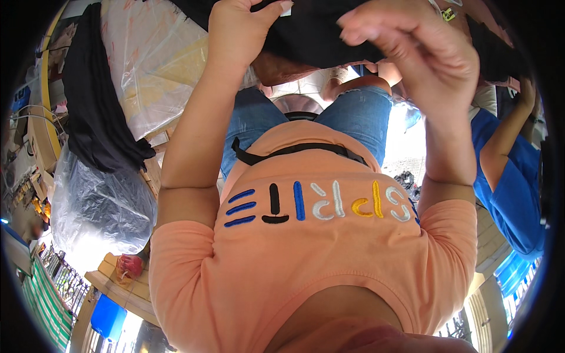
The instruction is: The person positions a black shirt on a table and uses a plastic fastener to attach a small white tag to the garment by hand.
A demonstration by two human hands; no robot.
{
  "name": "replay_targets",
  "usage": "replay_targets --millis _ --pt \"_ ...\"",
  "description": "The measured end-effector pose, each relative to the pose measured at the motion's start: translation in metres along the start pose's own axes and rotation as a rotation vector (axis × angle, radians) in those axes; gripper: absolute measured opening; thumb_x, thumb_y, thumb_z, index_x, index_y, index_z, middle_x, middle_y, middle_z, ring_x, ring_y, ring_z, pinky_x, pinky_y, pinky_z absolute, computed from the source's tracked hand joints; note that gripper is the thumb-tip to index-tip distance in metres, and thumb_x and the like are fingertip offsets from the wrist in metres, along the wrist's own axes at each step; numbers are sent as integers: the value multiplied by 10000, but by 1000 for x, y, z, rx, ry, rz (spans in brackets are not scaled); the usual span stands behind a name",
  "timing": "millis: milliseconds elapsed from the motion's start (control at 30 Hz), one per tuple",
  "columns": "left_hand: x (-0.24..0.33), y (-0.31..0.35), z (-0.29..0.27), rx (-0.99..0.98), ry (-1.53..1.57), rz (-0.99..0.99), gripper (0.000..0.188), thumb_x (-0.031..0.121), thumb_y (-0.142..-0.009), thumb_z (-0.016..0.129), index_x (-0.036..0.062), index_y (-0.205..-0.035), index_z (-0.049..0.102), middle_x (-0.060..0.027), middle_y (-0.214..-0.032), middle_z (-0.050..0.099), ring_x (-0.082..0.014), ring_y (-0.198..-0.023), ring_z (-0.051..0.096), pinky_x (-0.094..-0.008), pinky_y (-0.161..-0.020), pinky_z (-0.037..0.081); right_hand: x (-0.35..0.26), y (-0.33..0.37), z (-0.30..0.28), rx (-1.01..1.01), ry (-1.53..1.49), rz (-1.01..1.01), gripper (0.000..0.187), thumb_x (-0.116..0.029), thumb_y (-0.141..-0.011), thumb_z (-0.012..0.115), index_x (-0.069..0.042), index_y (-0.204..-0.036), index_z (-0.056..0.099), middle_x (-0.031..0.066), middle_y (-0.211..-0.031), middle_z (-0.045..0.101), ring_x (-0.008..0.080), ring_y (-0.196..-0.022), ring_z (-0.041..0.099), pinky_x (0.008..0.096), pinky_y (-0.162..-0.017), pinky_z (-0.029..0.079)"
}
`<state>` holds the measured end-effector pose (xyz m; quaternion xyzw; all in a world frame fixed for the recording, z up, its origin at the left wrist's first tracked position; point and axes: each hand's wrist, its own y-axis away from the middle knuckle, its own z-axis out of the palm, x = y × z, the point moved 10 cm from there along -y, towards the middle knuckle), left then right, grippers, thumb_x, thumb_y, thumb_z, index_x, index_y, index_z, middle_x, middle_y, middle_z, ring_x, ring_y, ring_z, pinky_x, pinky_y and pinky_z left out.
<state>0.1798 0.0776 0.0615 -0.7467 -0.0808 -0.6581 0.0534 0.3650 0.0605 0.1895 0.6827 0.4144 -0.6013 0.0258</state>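
Black cloth [312, 41] lies at the top middle, over a table edge before my lap. My left hand [241, 32] is at its left part, thumb bent inward, with a small white piece [286, 9] at the thumb tip. The picture's upper edge cuts off some of its fingers. To the right, my right hand [429, 53] is raised over the cloth's right part. Its thumb and fingers are curled together toward the left, slightly blurred. Whatever they pinch, if anything, is too small to make out.
A long black fabric strip [88, 88] hangs over plastic-covered material [159, 65] on the left. Below it bulges a clear plastic bag [100, 200]. Near me on the right sits a person in a blue shirt [512, 176]. A red bundle [129, 266] rests on a wooden surface.
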Motion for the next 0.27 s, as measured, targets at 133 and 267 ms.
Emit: replay_targets --millis 133,267 --pt "16 2 0 22 -71 133 156 -21 -917 720 -35 -1063 771 -55 -976 762 -95 -865 670 -225 -806 534 19 21 43 -151 -180 126 192 100 -953 599 54 -1067 746 141 -1017 724 128 -804 672 239 -673 566" --pt "-19 4 -5 -69 218 -109 212 31 -941 738 47 -1150 771 -61 -1050 758 -117 -936 674 -238 -874 539 50 30 48 -88 -89 177 296 86 -970 593 -62 -1143 782 150 -1238 664 123 -831 680 208 -650 570"
